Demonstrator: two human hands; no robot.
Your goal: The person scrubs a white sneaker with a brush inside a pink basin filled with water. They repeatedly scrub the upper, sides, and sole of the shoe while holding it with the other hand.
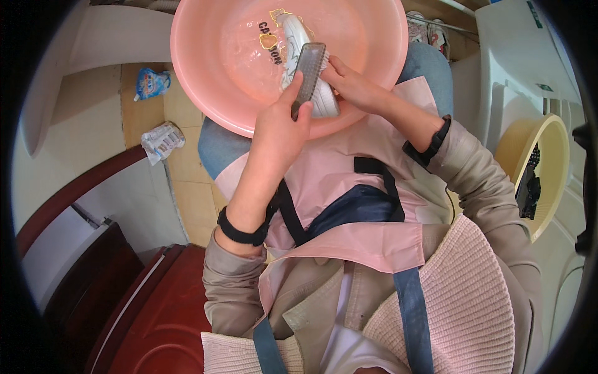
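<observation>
A pink plastic basin (201, 79) with printed writing on its bottom rests over the person's knees. Inside it is a white shoe (294, 39), its far end pointing away from the person. My left hand (285, 112) grips a scrubbing brush (310, 63) with a grey translucent back and white bristles, held over the shoe. The bristles face right, towards my right hand (348, 82), whose fingers are bent at the shoe's right side beside the bristles. The brush and fingers hide part of the shoe, so the right hand's exact hold is unclear.
A blue pouch (153, 84) and a crumpled white packet (162, 140) lie at the left, near a dark red curved rail (88, 187). A yellow basket (558, 163) with dark cloth stands at the right. Shoes (437, 37) sit behind the right knee.
</observation>
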